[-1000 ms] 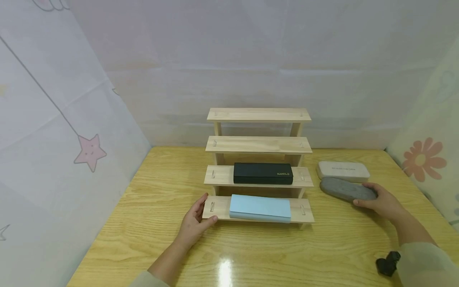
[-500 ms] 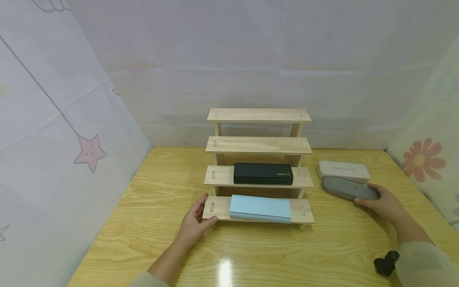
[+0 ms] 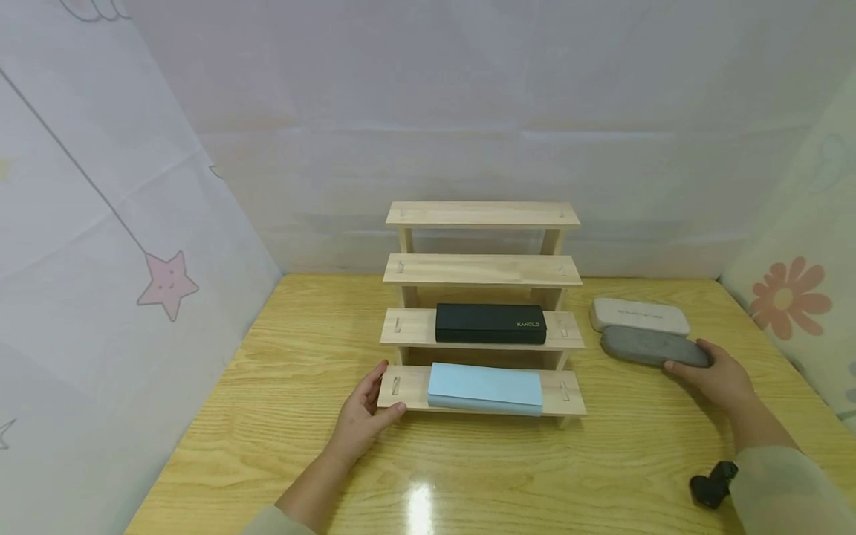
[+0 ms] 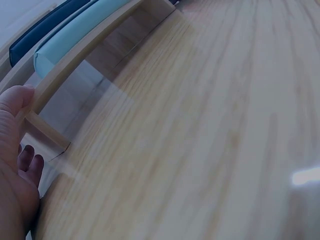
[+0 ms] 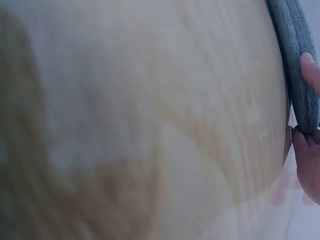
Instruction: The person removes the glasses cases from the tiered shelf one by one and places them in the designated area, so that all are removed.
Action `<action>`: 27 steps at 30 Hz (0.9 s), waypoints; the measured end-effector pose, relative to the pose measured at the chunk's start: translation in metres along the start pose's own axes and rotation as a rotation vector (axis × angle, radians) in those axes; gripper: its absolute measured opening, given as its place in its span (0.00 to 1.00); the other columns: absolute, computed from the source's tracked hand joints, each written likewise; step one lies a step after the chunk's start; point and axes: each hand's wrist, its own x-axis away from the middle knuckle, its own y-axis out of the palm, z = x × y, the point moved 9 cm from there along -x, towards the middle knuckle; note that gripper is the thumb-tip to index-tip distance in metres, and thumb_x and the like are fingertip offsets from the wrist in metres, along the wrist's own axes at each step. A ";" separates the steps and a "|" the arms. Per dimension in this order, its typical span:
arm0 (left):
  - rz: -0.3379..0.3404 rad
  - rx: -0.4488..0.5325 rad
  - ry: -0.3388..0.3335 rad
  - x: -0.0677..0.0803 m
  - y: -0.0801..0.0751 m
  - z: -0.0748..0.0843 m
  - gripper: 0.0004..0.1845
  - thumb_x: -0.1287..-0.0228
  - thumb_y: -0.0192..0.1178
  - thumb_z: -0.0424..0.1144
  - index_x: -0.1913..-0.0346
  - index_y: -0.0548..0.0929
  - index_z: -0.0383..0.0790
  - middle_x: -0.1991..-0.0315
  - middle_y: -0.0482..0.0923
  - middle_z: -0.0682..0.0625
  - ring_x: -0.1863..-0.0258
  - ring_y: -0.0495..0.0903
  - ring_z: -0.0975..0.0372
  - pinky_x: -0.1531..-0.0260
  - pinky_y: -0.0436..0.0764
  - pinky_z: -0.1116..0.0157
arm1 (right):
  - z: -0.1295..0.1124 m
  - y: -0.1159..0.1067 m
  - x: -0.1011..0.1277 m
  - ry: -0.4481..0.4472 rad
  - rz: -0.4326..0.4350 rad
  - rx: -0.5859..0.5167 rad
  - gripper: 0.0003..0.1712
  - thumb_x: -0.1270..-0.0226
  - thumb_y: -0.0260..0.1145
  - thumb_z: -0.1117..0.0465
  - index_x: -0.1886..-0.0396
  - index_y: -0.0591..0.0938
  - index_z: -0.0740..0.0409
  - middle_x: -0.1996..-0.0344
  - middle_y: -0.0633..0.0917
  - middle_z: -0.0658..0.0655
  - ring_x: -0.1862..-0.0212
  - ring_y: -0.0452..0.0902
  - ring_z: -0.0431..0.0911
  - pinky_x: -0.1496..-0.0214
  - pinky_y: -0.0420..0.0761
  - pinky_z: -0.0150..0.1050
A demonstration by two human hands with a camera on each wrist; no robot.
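Note:
A four-tier wooden display shelf [image 3: 481, 270] stands mid-table. My left hand [image 3: 360, 418] holds the left end of its lowest board, thumb on the front edge; in the left wrist view the thumb [image 4: 20, 98] presses the board's corner. On that board lies a light blue glasses case [image 3: 484, 386], and on the tier above a black glasses case [image 3: 490, 323] with gold lettering. To the right, my right hand [image 3: 718, 377] grips the right end of a grey glasses case [image 3: 652, 347], thumb in front; its far fingers are partly hidden. Directly behind it lies a white glasses case [image 3: 640, 317].
The two upper boards [image 3: 483, 269] carry nothing. A black device [image 3: 712, 484] is at the right wrist, beside the sleeve. Printed fabric walls [image 3: 481, 148] enclose the wooden table [image 3: 301, 357] at the back and sides.
My right hand and the grey glasses case have shifted slightly right and back, along the white case. The left hand and shelf stay where they were.

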 end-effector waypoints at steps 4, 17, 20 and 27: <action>-0.003 0.004 0.000 0.000 0.000 0.000 0.44 0.40 0.68 0.33 0.24 0.55 0.37 0.22 0.52 0.41 0.24 0.54 0.53 0.29 0.58 0.64 | 0.001 -0.001 -0.002 0.004 0.019 -0.007 0.62 0.33 0.58 0.34 0.25 0.38 0.74 0.30 0.45 0.85 0.32 0.42 0.81 0.34 0.54 0.75; -0.003 0.011 0.001 0.000 0.001 -0.001 0.45 0.40 0.68 0.32 0.24 0.55 0.37 0.23 0.53 0.40 0.24 0.55 0.52 0.28 0.57 0.62 | 0.004 -0.003 -0.014 0.023 0.045 -0.059 0.63 0.33 0.58 0.34 0.25 0.36 0.74 0.29 0.44 0.84 0.31 0.42 0.81 0.33 0.53 0.74; -0.001 0.005 0.003 0.000 0.001 0.001 0.45 0.40 0.68 0.33 0.24 0.55 0.36 0.23 0.53 0.40 0.24 0.55 0.52 0.28 0.54 0.58 | 0.007 -0.003 -0.014 0.042 0.042 -0.097 0.64 0.34 0.58 0.33 0.25 0.34 0.72 0.29 0.42 0.83 0.31 0.41 0.80 0.33 0.53 0.74; -0.007 0.029 0.004 0.001 0.000 0.001 0.45 0.40 0.68 0.32 0.24 0.55 0.37 0.23 0.52 0.40 0.24 0.53 0.52 0.30 0.58 0.72 | 0.002 -0.007 -0.003 0.066 0.077 -0.245 0.60 0.31 0.55 0.34 0.24 0.31 0.64 0.27 0.37 0.79 0.28 0.37 0.77 0.31 0.53 0.73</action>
